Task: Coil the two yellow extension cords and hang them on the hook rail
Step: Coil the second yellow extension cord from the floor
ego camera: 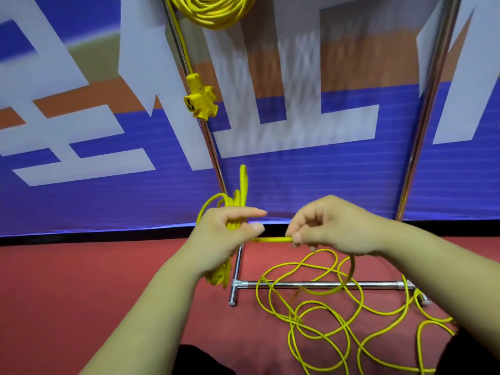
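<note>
the left hand (230,234) curls round a small bundle of yellow cord loops (238,201), forefinger straight. the right hand (332,228) pinches a taut stretch of the same extension cord (270,239) — the rest sprawls on the red floor (81,280) over the rack's base bar (324,284). a coiled cord (213,9) hangs above, its outlet head (200,100) dangling.

yellow cords (319,318), red floor (81,280), blue, white and orange banner (81,131), silver rack (324,284)

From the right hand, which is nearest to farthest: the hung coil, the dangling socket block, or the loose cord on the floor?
1. Loose cord, trailing just below the right hand.
2. Socket block, up left.
3. Hung coil, top edge.
</note>
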A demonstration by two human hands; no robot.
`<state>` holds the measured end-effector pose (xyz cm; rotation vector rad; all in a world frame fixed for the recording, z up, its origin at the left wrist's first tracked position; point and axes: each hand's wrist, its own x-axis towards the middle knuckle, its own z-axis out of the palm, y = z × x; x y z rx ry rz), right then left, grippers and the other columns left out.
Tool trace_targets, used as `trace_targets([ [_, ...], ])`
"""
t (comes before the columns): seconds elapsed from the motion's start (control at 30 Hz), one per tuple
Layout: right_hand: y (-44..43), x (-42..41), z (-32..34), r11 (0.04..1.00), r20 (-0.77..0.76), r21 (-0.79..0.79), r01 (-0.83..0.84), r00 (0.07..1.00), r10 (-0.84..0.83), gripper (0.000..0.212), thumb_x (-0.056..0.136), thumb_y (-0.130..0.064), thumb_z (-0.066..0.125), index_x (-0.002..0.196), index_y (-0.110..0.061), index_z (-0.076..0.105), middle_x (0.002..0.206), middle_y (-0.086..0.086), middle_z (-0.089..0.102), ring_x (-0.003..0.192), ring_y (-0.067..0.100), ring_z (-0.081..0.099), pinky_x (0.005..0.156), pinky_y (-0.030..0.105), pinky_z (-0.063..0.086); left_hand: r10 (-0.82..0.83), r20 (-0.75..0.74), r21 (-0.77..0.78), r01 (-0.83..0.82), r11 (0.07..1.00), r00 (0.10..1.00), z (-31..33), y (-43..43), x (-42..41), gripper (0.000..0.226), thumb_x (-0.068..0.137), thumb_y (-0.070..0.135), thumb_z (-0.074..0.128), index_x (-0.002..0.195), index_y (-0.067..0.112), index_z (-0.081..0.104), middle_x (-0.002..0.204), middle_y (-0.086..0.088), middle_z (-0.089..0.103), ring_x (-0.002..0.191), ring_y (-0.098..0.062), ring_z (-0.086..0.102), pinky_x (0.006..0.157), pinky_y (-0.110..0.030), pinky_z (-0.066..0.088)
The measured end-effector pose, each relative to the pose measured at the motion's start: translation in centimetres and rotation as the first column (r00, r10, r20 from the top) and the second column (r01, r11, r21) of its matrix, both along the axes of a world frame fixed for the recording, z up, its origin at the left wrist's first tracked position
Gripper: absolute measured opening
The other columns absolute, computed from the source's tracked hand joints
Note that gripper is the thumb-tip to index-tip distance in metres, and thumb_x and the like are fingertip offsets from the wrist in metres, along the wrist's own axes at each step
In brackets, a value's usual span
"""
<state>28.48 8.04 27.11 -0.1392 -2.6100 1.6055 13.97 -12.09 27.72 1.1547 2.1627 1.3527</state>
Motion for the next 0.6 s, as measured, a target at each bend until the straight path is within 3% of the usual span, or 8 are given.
trace_targets([
  [0.07, 0.3, 0.4, 0.7, 0.988, -0.061, -0.153, 0.034, 0.997, -0.044, 0.010, 0.088, -0.001, 0.069, 0.092, -0.009, 0.073, 0.081, 0.008, 0.076, 0.058, 0.009, 0.059, 0.060, 0.020, 0.049, -0.081, -0.054, -0.106, 0.075, 0.992, 0.995, -0.3, 0.5, 0.5, 0.013, 0.086, 0.022, 0.078, 0.099, 0.026, 0.079, 0.057, 0.014, 0.054, 0.053, -0.004, 0.044, 0.057, -0.019, 0.036],
  [0.17, 1.0, 0.7, 0.8, 0.944, -0.102, -0.324, 0.064, 0.990, -0.102, 0.011, 0.090, -0.001, 0.066, 0.092, -0.011, 0.067, 0.084, 0.014, 0.075, 0.053, 0.010, 0.052, 0.054, 0.018, 0.044, -0.111, -0.024, -0.131, 0.107, 0.986, 0.994, -0.4, 1.2, 1.0, 0.010, 0.090, 0.021, 0.074, 0.084, 0.014, 0.077, 0.052, 0.011, 0.052, 0.046, -0.003, 0.040, 0.051, -0.018, 0.034],
  [0.3, 2.2, 0.8, -0.1, 0.930, -0.076, -0.364, 0.043, 0.994, -0.076, 0.013, 0.092, -0.002, 0.065, 0.095, -0.011, 0.055, 0.072, 0.007, 0.066, 0.062, 0.020, 0.054, 0.055, 0.019, 0.043, 0.005, 0.064, 0.017, -0.007, 1.000, 0.998, 0.3, 1.6, 0.9, 0.019, 0.094, 0.019, 0.068, 0.077, 0.012, 0.072, 0.052, 0.001, 0.041, 0.047, -0.016, 0.035, 0.049, -0.025, 0.030],
  [0.37, 2.8, 1.0, -0.6, 0.908, -0.033, -0.413, 0.063, 0.996, -0.084, 0.017, 0.093, -0.002, 0.064, 0.096, -0.012, 0.051, 0.072, 0.005, 0.065, 0.071, 0.025, 0.060, 0.064, 0.024, 0.048, 0.085, 0.190, 0.149, -0.115, 0.982, 0.978, 0.5, 1.4, 0.1, 0.021, 0.094, 0.018, 0.068, 0.073, 0.015, 0.070, 0.055, -0.004, 0.033, 0.049, -0.018, 0.029, 0.050, -0.029, 0.027],
  [0.47, 3.2, 0.9, -1.3, 0.867, -0.006, -0.474, 0.155, 0.984, -0.179, 0.016, 0.094, 0.000, 0.061, 0.095, -0.013, 0.052, 0.081, 0.006, 0.068, 0.076, 0.026, 0.064, 0.079, 0.037, 0.052, 0.147, 0.224, 0.201, -0.194, 0.960, 0.963, 0.5, 1.1, -0.8, 0.029, 0.097, 0.016, 0.063, 0.070, 0.021, 0.071, 0.060, -0.007, 0.030, 0.052, -0.018, 0.026, 0.051, -0.031, 0.025],
  [0.6, 2.4, 0.7, -2.0, 0.881, -0.053, -0.390, 0.267, 0.949, -0.311, 0.012, 0.092, -0.002, 0.066, 0.090, -0.011, 0.057, 0.074, 0.003, 0.061, 0.067, 0.019, 0.066, 0.069, 0.031, 0.054, 0.151, 0.260, 0.168, -0.199, 0.965, 0.954, 0.1, 1.1, -1.1, 0.027, 0.098, 0.016, 0.062, 0.072, 0.018, 0.072, 0.059, -0.008, 0.038, 0.050, -0.018, 0.026, 0.050, -0.029, 0.025],
])
